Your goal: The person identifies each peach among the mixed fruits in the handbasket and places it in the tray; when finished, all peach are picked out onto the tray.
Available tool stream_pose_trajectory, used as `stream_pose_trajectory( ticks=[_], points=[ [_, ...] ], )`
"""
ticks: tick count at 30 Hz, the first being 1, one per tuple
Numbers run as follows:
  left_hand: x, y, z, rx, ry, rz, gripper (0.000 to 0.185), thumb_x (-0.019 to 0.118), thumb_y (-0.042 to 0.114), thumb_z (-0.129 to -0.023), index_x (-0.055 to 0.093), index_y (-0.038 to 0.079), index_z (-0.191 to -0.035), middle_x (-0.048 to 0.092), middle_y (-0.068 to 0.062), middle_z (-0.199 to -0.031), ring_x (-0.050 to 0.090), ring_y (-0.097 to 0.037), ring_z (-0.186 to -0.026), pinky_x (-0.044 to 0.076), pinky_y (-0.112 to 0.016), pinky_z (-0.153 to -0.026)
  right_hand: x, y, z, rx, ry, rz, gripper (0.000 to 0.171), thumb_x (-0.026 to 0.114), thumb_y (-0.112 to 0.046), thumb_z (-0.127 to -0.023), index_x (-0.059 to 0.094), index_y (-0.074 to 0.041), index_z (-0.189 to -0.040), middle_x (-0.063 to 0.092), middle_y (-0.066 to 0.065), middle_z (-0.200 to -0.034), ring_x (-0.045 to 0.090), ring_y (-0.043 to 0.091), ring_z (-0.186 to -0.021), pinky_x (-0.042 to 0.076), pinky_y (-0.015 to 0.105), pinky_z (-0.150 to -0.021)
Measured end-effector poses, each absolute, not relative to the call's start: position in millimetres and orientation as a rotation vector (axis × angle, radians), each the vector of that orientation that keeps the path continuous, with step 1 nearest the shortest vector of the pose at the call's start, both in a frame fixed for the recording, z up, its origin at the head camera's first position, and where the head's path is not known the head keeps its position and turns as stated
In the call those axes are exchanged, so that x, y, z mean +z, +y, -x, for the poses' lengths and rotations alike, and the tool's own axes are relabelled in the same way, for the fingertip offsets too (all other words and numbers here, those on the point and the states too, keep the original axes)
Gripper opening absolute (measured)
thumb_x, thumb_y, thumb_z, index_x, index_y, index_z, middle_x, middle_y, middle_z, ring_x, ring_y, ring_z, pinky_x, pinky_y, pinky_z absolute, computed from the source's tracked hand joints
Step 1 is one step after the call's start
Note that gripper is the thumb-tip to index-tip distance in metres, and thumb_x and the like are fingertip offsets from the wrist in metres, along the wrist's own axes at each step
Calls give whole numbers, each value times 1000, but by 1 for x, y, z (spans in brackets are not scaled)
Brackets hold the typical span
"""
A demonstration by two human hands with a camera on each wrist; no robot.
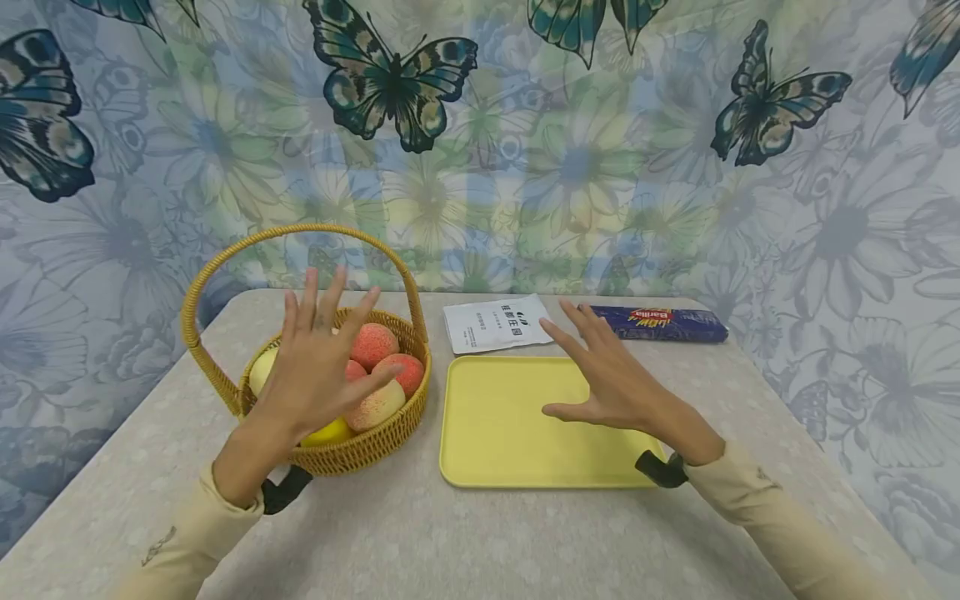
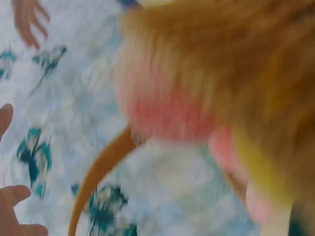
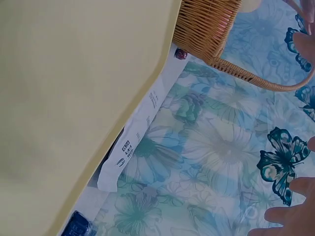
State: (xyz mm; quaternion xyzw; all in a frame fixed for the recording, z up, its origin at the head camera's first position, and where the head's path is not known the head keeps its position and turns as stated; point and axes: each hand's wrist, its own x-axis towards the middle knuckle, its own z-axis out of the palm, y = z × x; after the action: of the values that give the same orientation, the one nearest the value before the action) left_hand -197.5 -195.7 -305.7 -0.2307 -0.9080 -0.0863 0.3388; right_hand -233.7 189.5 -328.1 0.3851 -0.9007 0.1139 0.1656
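Observation:
My left hand (image 1: 311,371) is raised in front of a wicker basket (image 1: 390,442) with a tall handle, its fingers spread and holding nothing. Inside the basket are red and pale peaches (image 1: 373,343) and a yellow fruit (image 1: 330,433), partly hidden by the hand. The left wrist view has a blurred peach (image 2: 162,103) up close. Over the right part of a flat yellow tray (image 1: 495,433) hovers my right hand (image 1: 611,379), fingers apart and grasping nothing. Some right fingers (image 3: 290,214) show at the edge of the right wrist view.
Behind the tray lies a white packet (image 1: 487,325) with dark printing. To its right is a dark blue Barilla package (image 1: 675,325). The pale table (image 1: 465,550) ends at a butterfly-patterned cloth (image 1: 480,167). The basket's handle (image 1: 315,227) rises high above its rim.

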Motion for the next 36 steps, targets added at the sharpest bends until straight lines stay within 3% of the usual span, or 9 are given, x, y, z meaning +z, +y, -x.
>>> stream_pose_trajectory(
  ticks=[6,13,16,20,21,24,28,32,36],
  points=[
    [-281,-223,191,-239,-2161,448,90,32,78,-86,31,16,-151,10,-16,-159,2,-43,-145,6,-66,-111,-328,184,237,387,-2506,-1172,104,72,-58,-76,15,-22,-155,0,7,-161,8,38,-146,24,65,-108],
    [-262,-266,189,-562,-2210,229,87,56,61,-87,22,18,-154,11,-14,-159,7,-38,-146,11,-63,-112,-322,172,241,420,-2507,-1202,102,71,-59,-77,16,-24,-155,1,8,-161,9,35,-146,24,65,-108],
    [-262,-279,189,-687,-2234,140,83,61,49,-89,17,22,-155,17,-13,-158,17,-38,-144,18,-63,-110,-320,168,243,461,-2510,-1218,101,72,-57,-77,15,-26,-155,1,6,-161,9,33,-147,30,64,-104],
    [-264,-287,188,-792,-2235,47,78,62,41,-91,18,27,-154,39,-19,-148,44,-48,-127,34,-64,-100,-318,163,245,578,-2515,-1263,99,73,-52,-79,14,-27,-155,0,4,-161,11,31,-147,34,64,-102],
    [-265,-288,189,-805,-2228,27,74,63,39,-91,23,27,-153,45,-21,-143,49,-49,-121,40,-56,-100,-318,163,245,617,-2516,-1274,98,73,-50,-80,15,-26,-155,1,3,-161,13,31,-146,33,65,-102],
    [-269,-291,189,-810,-2178,-10,55,63,37,-92,49,20,-142,64,-22,-118,66,-19,-105,48,-26,-87,-317,158,249,713,-2498,-1306,95,74,-45,-81,16,-25,-154,6,1,-161,18,29,-146,32,64,-103],
    [-273,-298,193,-874,-2112,-31,36,63,34,-93,68,14,-122,70,8,-92,52,21,-80,38,-3,-70,-315,148,255,823,-2480,-1347,93,75,-40,-82,18,-24,-154,16,-1,-159,24,25,-144,35,56,-105],
    [-276,-306,195,-964,-2118,-6,32,63,29,-94,68,11,-120,59,32,-82,56,19,-75,41,-5,-61,-315,133,261,957,-2460,-1422,89,76,-34,-83,23,-21,-153,25,-1,-156,30,20,-141,37,45,-108],
    [-277,-311,196,-1004,-2154,-4,34,61,28,-95,67,7,-121,58,34,-80,59,15,-76,41,-7,-56,-317,116,265,1066,-2454,-1489,85,76,-31,-83,27,-20,-152,29,-2,-154,32,17,-140,36,37,-109]
  ],
)
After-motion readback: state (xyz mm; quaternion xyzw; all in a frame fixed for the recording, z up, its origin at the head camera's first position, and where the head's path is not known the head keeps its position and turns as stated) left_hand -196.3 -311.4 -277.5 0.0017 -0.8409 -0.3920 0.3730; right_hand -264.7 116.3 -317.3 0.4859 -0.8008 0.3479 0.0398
